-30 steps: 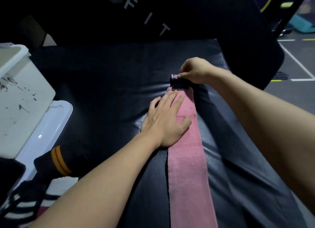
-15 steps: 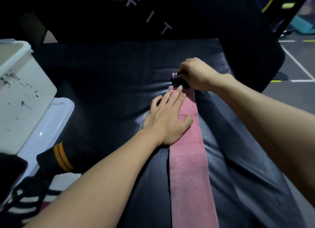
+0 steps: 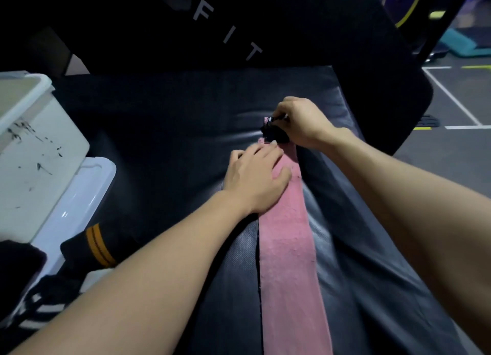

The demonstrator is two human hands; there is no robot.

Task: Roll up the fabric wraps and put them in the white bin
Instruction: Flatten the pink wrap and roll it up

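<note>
Black padded bench (image 3: 164, 131) is bearing a pink wrap (image 3: 287, 237); left hand (image 3: 256, 178) is pressing it flat, fingers straight, while right hand (image 3: 300, 122) is pinching its dark rolled end (image 3: 273, 134), frame centre.

Black padded bench (image 3: 164, 131), pink fabric wrap (image 3: 289, 248) lengthwise on it, black orange-striped wrap (image 3: 98, 244) at left edge

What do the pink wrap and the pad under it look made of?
Pink wrap: looks like woven or elastic fabric, matte, with a nubbly surface. Pad: probably vinyl or faux leather over foam, with glossy highlights, fine grain and creases.
</note>
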